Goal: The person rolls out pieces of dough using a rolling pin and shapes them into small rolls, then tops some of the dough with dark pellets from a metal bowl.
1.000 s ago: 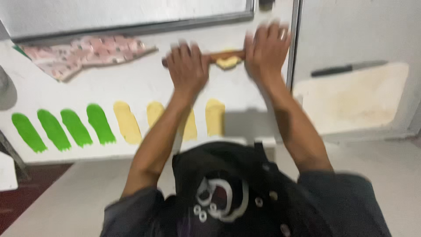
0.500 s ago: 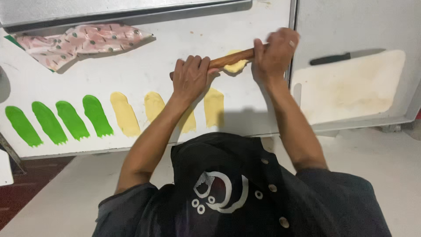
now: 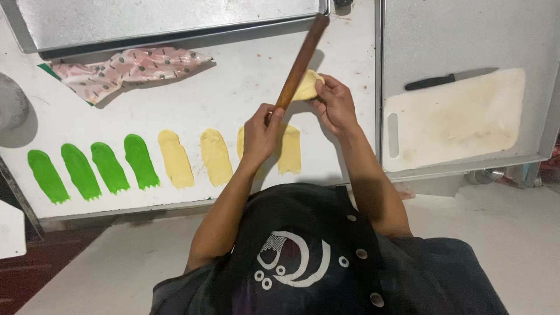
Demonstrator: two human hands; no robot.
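Wooden pin (image 3: 300, 61) no longer lies flat under both palms: the left hand (image 3: 261, 133) now grips its near end, fingers closed, tilting it up and away. The right hand (image 3: 334, 105) has lifted the yellow dough (image 3: 308, 85) off the desk (image 3: 233, 99), fingers pinching it against the pin. Rolling has paused; flattened green strips (image 3: 93, 169) and yellow strips (image 3: 216, 156) lie nearer.
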